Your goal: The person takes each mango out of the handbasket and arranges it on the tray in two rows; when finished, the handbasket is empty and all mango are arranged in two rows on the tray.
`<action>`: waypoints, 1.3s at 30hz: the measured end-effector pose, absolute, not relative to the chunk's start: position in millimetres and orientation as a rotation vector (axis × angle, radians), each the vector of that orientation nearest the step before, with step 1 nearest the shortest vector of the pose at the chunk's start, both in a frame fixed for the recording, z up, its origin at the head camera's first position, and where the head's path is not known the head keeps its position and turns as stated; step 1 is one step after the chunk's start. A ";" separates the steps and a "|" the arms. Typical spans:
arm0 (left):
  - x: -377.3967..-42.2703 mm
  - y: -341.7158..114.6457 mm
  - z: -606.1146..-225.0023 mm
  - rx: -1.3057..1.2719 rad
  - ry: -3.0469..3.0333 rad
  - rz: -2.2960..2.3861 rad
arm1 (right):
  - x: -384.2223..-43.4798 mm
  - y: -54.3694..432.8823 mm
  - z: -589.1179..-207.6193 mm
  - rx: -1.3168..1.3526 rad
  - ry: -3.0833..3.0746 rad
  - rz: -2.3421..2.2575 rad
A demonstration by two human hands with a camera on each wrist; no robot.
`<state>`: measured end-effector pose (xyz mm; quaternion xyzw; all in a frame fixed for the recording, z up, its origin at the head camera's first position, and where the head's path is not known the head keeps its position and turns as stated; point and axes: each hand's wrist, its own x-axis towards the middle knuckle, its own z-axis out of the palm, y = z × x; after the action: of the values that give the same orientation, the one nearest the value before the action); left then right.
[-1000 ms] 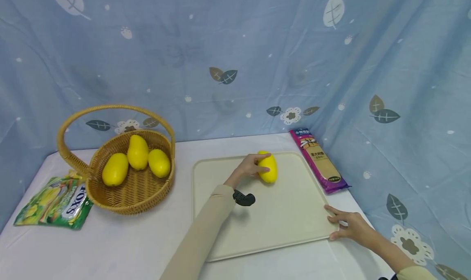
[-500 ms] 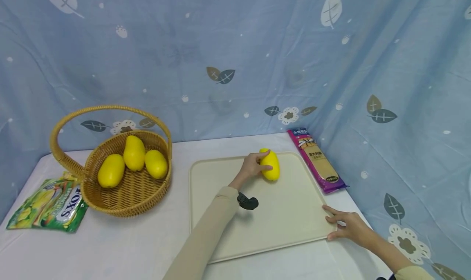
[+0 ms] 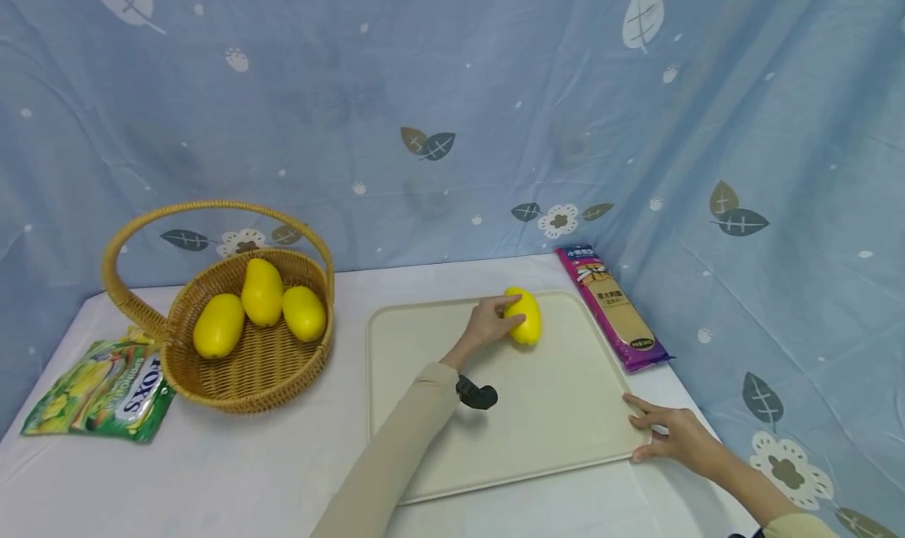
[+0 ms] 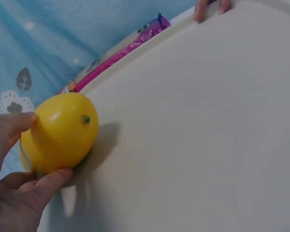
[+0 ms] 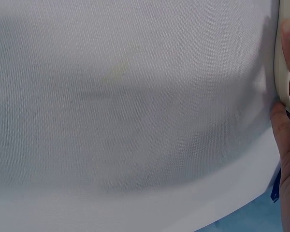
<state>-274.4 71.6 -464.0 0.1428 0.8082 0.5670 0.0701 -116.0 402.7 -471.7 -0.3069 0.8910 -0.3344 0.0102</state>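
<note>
In the head view a yellow mango [image 3: 525, 318] lies toward the far right part of a cream tray [image 3: 537, 420]. My left hand [image 3: 488, 323] holds this mango from its left side. Up close, the left wrist view shows thumb and fingers around the mango [image 4: 63, 135], whose green stem spot faces the camera. At the tray's near right corner, my right hand [image 3: 675, 437] grips the rim. The right wrist view catches only part of that hand [image 5: 287, 130], its fingers at the tray corner [image 5: 282, 67].
A wicker basket [image 3: 247, 400] with three yellow mangoes [image 3: 219, 326] stands at the left. Beside it lies a green FOX'S candy bag [image 3: 106, 389]. A purple noodle packet [image 3: 615, 306] lies along the tray's right side. Blue patterned cloth [image 3: 424, 90] hangs behind and at the right.
My left hand and the mango have shifted slightly to the right on the tray. My right hand stays at the tray corner.
</note>
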 end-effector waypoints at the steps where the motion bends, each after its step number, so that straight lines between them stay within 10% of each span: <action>1: -273.6 72.4 -463.9 0.424 2.414 1.727 | -115.9 402.7 -471.6 -0.965 2.786 -1.043; 39: -270.3 48.7 -448.9 0.216 2.226 1.851 | -115.2 403.1 -469.1 -1.030 2.723 -1.096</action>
<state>-270.3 48.7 -448.9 0.0738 0.7612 0.6332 0.1190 -115.2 403.1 -469.1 -0.3311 0.8752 -0.3522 0.0154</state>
